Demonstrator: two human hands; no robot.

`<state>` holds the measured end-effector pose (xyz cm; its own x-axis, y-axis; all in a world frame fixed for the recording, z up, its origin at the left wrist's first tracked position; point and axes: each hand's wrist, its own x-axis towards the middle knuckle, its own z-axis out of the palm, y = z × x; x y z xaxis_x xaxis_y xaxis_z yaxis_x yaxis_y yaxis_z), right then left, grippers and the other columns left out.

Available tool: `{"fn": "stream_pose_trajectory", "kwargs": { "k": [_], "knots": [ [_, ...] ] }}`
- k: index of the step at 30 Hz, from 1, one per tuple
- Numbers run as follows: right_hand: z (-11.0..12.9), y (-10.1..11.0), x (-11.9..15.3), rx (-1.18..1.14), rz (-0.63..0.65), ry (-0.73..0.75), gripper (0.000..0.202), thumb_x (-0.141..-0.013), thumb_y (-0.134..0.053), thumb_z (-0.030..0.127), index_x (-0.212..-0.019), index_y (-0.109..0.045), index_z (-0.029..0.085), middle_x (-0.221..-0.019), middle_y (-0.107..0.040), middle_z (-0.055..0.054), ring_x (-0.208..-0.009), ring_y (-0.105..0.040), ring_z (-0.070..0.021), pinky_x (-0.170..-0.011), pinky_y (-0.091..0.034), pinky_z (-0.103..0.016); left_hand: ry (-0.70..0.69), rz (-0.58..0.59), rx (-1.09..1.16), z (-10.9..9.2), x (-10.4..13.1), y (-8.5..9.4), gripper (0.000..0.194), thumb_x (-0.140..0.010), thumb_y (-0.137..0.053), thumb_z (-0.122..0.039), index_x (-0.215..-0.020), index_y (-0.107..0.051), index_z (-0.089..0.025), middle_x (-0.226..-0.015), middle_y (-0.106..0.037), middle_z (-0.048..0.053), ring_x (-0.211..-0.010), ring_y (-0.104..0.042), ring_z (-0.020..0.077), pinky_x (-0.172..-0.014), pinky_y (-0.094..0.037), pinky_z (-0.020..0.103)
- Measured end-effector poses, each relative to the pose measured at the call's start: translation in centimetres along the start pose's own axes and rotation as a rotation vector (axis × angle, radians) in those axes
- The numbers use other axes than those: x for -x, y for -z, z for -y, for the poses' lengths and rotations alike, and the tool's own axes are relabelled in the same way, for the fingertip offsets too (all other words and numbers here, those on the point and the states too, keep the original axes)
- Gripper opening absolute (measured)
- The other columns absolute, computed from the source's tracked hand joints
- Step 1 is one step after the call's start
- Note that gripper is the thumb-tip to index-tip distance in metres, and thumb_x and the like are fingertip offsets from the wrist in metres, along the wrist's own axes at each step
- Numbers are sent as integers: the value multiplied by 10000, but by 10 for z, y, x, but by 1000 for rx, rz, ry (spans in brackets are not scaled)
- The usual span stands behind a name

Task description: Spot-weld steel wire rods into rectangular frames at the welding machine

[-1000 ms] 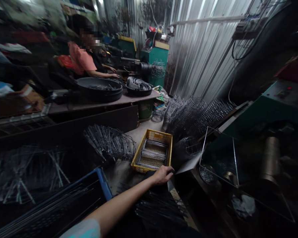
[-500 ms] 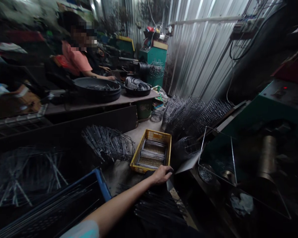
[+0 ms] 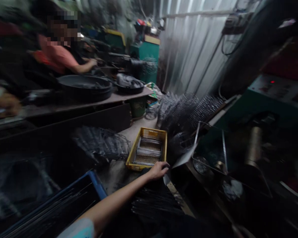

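My left hand point(image 3: 158, 170) is at the near right corner of a yellow plastic crate point(image 3: 129, 163), low in the middle of the view. Its fingers are curled together, and their tips look dark. Whatever they may hold is hidden. Thin metal rods point(image 3: 149, 152) lie in bundles across the crate's floor. Below my forearm is a dark heap of wire pieces point(image 3: 156, 201), blurred and dim. My right hand is out of view.
A blue crate point(image 3: 96, 185) with long rods stands at lower left. Bent wire frames point(image 3: 101, 143) and wire coils point(image 3: 181, 110) are piled around. A green machine point(image 3: 238, 112) is on the right. A co-worker point(image 3: 59, 56) sits behind a bench with black pans point(image 3: 84, 87).
The view has swung, so most things now sit further left. My left hand keeps its curled pose by the yellow crate. The co-worker's arm has drawn back from the pans.
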<state>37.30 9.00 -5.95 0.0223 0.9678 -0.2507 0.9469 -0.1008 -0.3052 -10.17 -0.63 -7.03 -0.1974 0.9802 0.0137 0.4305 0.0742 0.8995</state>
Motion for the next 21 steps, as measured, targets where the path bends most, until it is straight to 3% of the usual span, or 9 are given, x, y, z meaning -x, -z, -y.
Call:
{"fn": "stream_pose_trajectory", "kwargs": {
  "k": [2, 5, 7, 9, 13, 17, 21],
  "knots": [
    [-3, 15, 3, -87, -31, -44, 339, -885, -622, 533, -1010, -738, 240, -1069, -706, -81, -1057, -650, -280, -767, -574, -300, 17, 29, 93, -13, -7, 1, 298, -867, -514, -324, -1051, -690, -169, -864, -747, 61, -792, -699, 206, -700, -552, 299],
    [0, 53, 1, -496, -230, -99, 568, -855, -588, 571, -1116, -682, 76, -1047, -700, -168, -971, -667, -309, -726, -553, -301, 8, 118, 260, -42, -27, -1, 517, -944, -404, -493, -1312, -518, -148, -841, -718, 63, -638, -670, 177, -560, -531, 279],
    [10, 83, -7, -724, -402, -139, 668, -860, -556, 594, -1193, -617, 18, -1081, -677, -202, -895, -669, -278, -645, -520, -268, 40, 177, 468, -68, -42, -5, 582, -944, -436, -522, -1395, -422, -155, -853, -715, 65, -605, -661, 161, -533, -516, 257],
    [26, 110, -20, -843, -470, -138, 671, -914, -487, 553, -1267, -549, -15, -1182, -625, -237, -906, -655, -246, -608, -482, -228, 109, 209, 649, -94, -52, -10, 607, -950, -459, -517, -1436, -366, -165, -840, -721, 71, -572, -655, 154, -496, -494, 234],
    [61, 140, -46, -903, -384, -77, 542, -1006, -351, 466, -1296, -543, 51, -1237, -607, -191, -907, -664, -203, -622, -477, -212, 156, 221, 745, -128, -68, -16, 591, -959, -515, -411, -1460, -320, -165, -774, -731, 68, -538, -656, 156, -449, -476, 209],
    [84, 140, -60, -952, -185, -20, 437, -1002, -429, 450, -1150, -617, 85, -947, -702, -146, -669, -675, -190, -534, -474, -228, 118, 278, 789, -135, -80, -18, 666, -863, -648, -200, -1447, -332, -151, -738, -738, 63, -578, -685, 169, -502, -534, 228],
    [89, 132, -64, -972, -158, 61, 306, -921, -573, 381, -1040, -634, 107, -679, -665, -49, -490, -577, -137, -435, -384, -181, 125, 268, 844, -136, -83, -17, 708, -802, -694, -129, -1433, -372, -126, -707, -735, 65, -587, -693, 164, -524, -557, 214]
  ]
}}
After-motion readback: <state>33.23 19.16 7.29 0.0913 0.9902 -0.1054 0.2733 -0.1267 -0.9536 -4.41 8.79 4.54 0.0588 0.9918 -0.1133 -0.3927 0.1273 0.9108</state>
